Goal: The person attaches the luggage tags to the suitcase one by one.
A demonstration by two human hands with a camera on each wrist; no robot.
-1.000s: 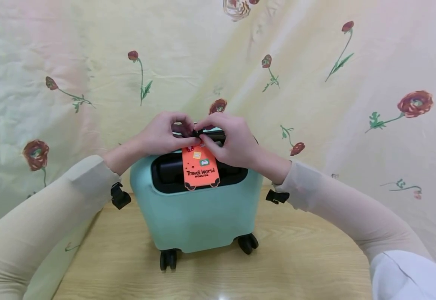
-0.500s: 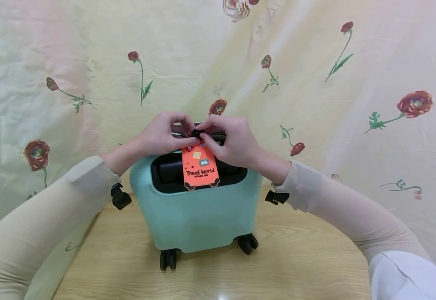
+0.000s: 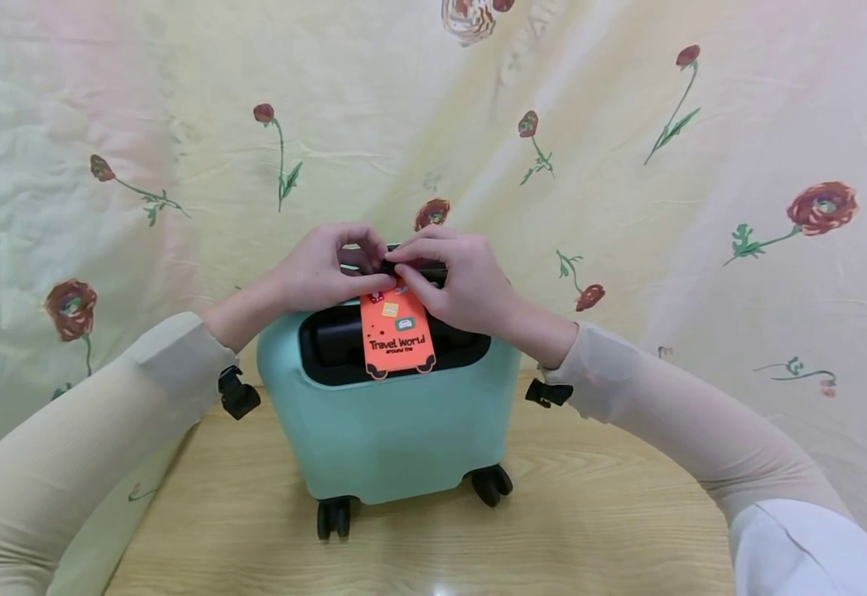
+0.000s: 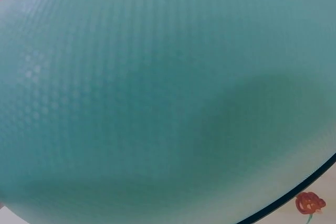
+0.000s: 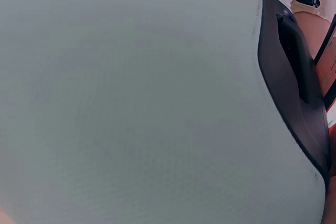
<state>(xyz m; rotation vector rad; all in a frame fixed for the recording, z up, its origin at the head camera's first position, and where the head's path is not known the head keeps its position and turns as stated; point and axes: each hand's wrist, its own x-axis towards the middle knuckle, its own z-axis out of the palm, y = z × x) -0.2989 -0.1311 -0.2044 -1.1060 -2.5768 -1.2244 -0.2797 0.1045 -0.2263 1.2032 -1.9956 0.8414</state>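
Note:
A mint green suitcase [image 3: 396, 439] stands on its wheels, a black handle [image 3: 339, 339] recessed in the side facing me. Over that recess hangs an orange luggage tag [image 3: 399, 339] printed "Travel World". My left hand [image 3: 317, 269] pinches the tag's black strap [image 3: 387, 266] from the left, thumb along the tag's top edge. From the right, thumb and index finger of my right hand [image 3: 470, 277] pinch the same strap. Fingertips cover most of it, so how it is fastened is hidden. The suitcase shell [image 4: 157, 93] fills most of the left wrist view.
The suitcase stands on a wooden tabletop [image 3: 590, 513]. Behind it hangs a pale curtain [image 3: 373, 157] with printed red flowers. Black wrist straps [image 3: 239, 393] sit below both sleeves. The right wrist view is mostly suitcase shell [image 5: 131, 108], with the black handle [image 5: 294, 51] at right.
The fingers of my right hand have shifted slightly at the strap. My left hand, the luggage tag and the suitcase stay in place.

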